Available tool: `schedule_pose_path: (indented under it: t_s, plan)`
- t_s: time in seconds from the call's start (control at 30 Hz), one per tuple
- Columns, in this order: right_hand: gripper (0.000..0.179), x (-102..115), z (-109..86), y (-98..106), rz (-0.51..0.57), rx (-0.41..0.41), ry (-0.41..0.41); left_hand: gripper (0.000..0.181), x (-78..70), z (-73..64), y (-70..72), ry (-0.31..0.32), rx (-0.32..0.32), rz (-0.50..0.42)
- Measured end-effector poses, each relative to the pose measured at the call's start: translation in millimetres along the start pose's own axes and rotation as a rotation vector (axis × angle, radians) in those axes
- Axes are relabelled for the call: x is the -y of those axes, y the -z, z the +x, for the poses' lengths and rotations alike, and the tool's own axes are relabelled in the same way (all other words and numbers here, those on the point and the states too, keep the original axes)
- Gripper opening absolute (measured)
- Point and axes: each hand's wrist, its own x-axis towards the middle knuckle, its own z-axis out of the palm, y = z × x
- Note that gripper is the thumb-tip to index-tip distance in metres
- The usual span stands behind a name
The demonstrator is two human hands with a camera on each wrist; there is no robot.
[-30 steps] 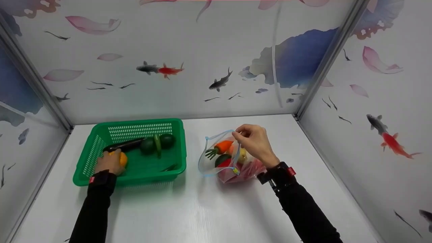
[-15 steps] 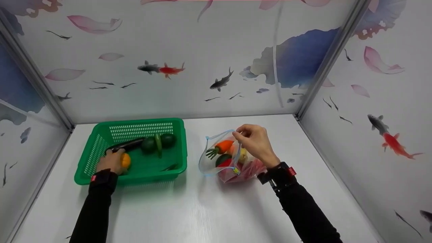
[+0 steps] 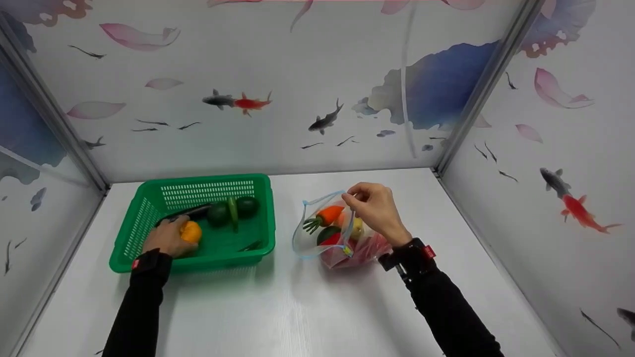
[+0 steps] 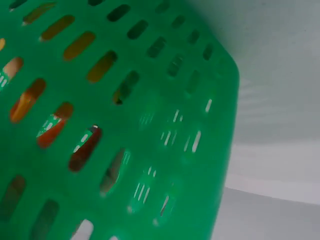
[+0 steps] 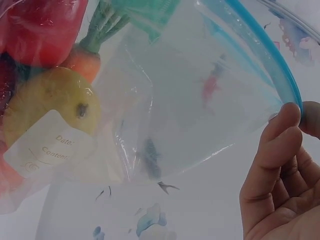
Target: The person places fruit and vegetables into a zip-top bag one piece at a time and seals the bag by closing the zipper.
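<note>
My left hand [image 3: 166, 237] is down in the green basket [image 3: 270, 213], gripping a rounded orange-yellow fruit or vegetable [image 3: 191, 231]; its fingertips are partly hidden. Behind that hand lies a dark eggplant [image 3: 191, 212]. My right hand [image 3: 374, 208] pinches the blue zip edge [image 5: 295, 95] of a clear zip bag [image 3: 300, 243] between thumb and finger, and the bag's mouth gapes toward the basket. Inside the bag are a carrot [image 3: 330, 215], a yellow round fruit [image 5: 50, 100] and a red bell pepper [image 5: 45, 30]. The left wrist view shows mostly the basket's slotted wall [image 4: 150, 110].
Two dark green rounded items [image 3: 218, 214] and a slim green vegetable [image 3: 232, 213] lie in the basket, with a small dark green piece [image 3: 251, 245] near its front. White table surface [image 3: 283, 307] runs in front of basket and bag. Printed panels [image 3: 297, 74] enclose the back and sides.
My left hand has drawn the orange-yellow item a little to the right within the basket, so more of it shows. The right hand and the bag stay in place.
</note>
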Motion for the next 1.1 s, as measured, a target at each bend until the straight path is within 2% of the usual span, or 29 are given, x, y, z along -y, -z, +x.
schedule_pose_path:
  t_s: [0.2,0.4,0.53,0.87,1.1]
  plan:
    - [0.013,-2,0.9,0,0.002,0.001,-0.006,0.085,-14.6,2.8,0.3,0.012,-0.09,-0.131]
    - [0.013,-2,1.4,-1,0.026,0.01,-0.02,0.078,-31.4,-0.8,-2.6,-0.034,-0.158,-0.274]
    - [0.013,-2,2.0,-1,0.036,0.015,-0.026,0.076,-48.9,-3.5,-7.4,-0.08,-0.188,-0.362]
    - [0.013,-2,1.9,0,0.013,0.001,-0.043,0.074,-104.1,-7.7,-11.4,-0.219,-0.213,-0.436]
    - [0.012,-3,1.9,-1,0.02,0.003,-0.019,0.071,-127.6,-9.0,-15.5,-0.264,-0.217,-0.496]
